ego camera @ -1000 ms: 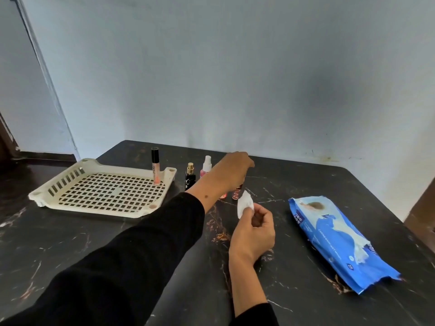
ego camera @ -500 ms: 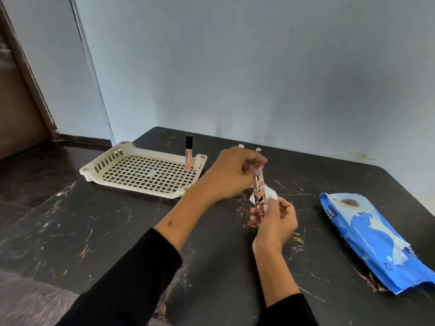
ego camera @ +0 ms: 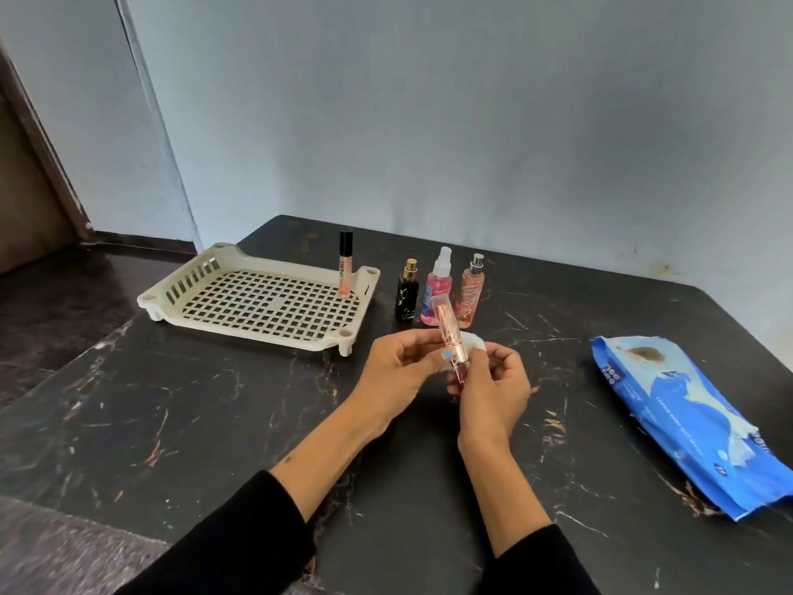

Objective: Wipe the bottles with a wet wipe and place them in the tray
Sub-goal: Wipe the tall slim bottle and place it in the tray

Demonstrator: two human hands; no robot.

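Beyond the fingers (ego camera: 433,358), three bottles (ego camera: 437,294) block the counter (ego camera: 171,423); leftward toward the tray (ego camera: 257,328) lies open.

Five small bottles, one tray, one wipe, one pack, two hands.

On the dark tabletop (ego camera: 171,423) I count three bottles standing in a row: a black bottle (ego camera: 407,297), a pink spray bottle (ego camera: 437,294) and a peach spray bottle (ego camera: 470,292). A fourth, the slim gloss tube (ego camera: 345,264), stands in the single cream tray (ego camera: 240,319). The fifth, a rose-gold bottle (ego camera: 451,337), is between the left hand (ego camera: 397,371) and right hand (ego camera: 493,390), along with the one white wipe (ego camera: 476,342). One blue wipes pack (ego camera: 695,423) lies off to the right.
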